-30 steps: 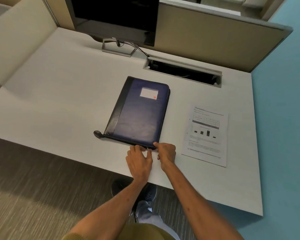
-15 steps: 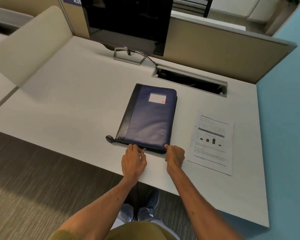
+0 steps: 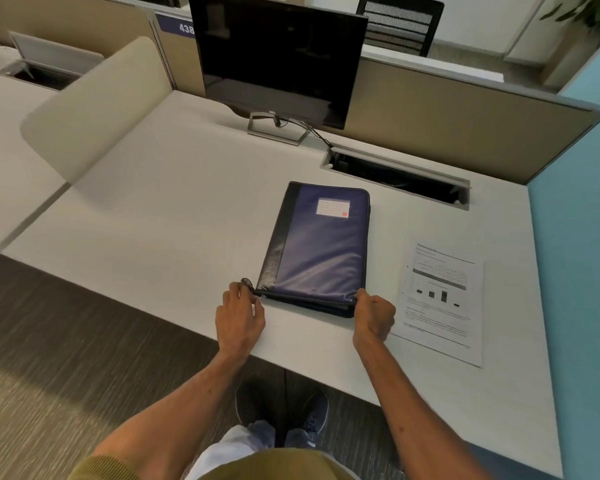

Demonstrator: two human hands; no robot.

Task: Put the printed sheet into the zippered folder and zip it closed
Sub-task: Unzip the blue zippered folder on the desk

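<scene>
The zippered folder lies flat and closed on the white desk, its blue cover up, a white label near its far edge and a black spine strip along its left side. The left hand sits at the folder's near left corner, fingers curled around the zipper tab that sticks out there; the fingertips touch the tab, though whether they pinch it firmly cannot be told. The right hand is at the folder's near right corner, closed into a loose fist with thumb and forefinger pressed on the zipper edge at that corner. The folder's near edge thus spans the gap between the two hands.

The printed sheet lies flat on the desk just to the right of the folder, apart from it, its near left part close beside the right hand's knuckles. Beyond the folder's far edge are a cable slot in the desk and, further left, a dark monitor on its stand.
</scene>
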